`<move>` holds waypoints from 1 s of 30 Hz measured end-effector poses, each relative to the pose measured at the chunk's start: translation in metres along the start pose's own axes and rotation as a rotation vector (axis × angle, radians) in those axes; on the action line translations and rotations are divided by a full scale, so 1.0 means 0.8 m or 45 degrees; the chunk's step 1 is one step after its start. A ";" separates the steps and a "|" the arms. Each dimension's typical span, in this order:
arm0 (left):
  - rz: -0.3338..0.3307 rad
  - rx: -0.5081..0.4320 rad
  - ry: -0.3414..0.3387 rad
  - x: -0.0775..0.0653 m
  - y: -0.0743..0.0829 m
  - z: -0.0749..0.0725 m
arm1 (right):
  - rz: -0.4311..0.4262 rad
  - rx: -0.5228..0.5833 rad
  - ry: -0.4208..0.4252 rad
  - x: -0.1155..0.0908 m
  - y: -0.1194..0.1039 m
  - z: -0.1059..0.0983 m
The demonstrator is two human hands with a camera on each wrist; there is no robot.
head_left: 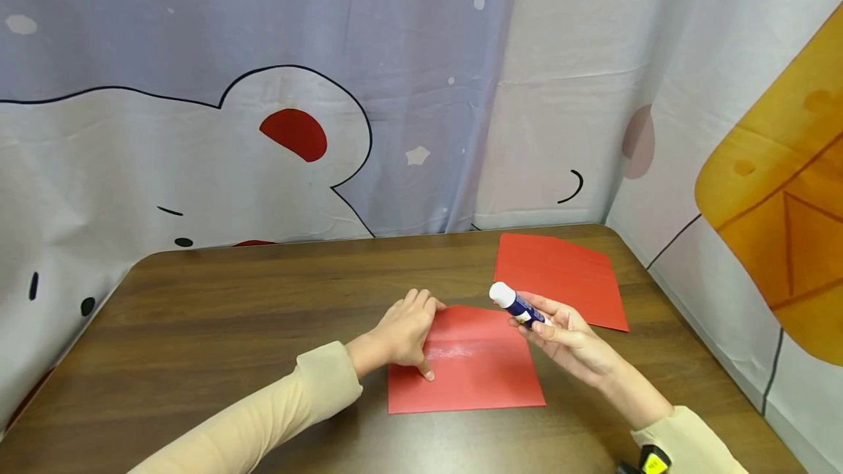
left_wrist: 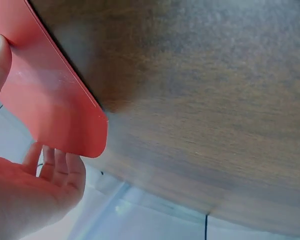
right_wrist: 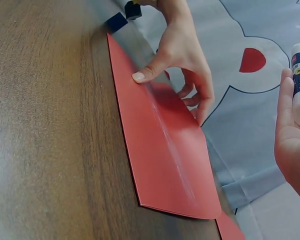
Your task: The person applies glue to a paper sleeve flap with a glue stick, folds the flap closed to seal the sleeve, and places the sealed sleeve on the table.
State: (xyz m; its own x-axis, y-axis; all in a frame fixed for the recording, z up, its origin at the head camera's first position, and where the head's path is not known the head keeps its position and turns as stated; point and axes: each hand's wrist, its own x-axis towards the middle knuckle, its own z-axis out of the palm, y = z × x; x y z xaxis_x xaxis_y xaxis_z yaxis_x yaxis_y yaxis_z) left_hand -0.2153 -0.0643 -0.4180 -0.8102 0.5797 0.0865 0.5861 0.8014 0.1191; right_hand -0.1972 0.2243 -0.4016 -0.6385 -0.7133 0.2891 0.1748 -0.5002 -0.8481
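Jutting from the right hand (head_left: 579, 346): glue stick (head_left: 520, 306)

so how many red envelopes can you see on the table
At least 2: a near envelope under the left hand, and a far envelope behind the right hand. More may be stacked at the far one; I cannot tell.

We record: near paper (head_left: 484, 382) red with a whitish streak (head_left: 454, 352); glue stick (head_left: 520, 306) navy and white; table (head_left: 250, 313) brown, wood-grained; far curtain (head_left: 421, 57) lavender and white, pale stars (head_left: 418, 156).
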 end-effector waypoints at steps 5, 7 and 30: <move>0.004 0.006 0.014 -0.005 0.005 -0.002 | 0.003 -0.017 0.030 0.000 -0.001 0.001; 0.004 0.004 0.018 -0.008 0.007 -0.003 | 0.006 -0.018 0.031 0.000 -0.001 0.001; 0.103 0.010 0.014 -0.026 0.019 0.000 | -0.008 -0.033 0.037 -0.002 0.003 0.005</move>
State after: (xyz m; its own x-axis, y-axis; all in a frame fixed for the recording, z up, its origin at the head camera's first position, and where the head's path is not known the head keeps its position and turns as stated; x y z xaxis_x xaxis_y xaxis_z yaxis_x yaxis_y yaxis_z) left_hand -0.1896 -0.0643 -0.4183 -0.7603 0.6407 0.1065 0.6494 0.7534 0.1036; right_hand -0.1930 0.2223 -0.4021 -0.6612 -0.6953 0.2818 0.1516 -0.4917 -0.8574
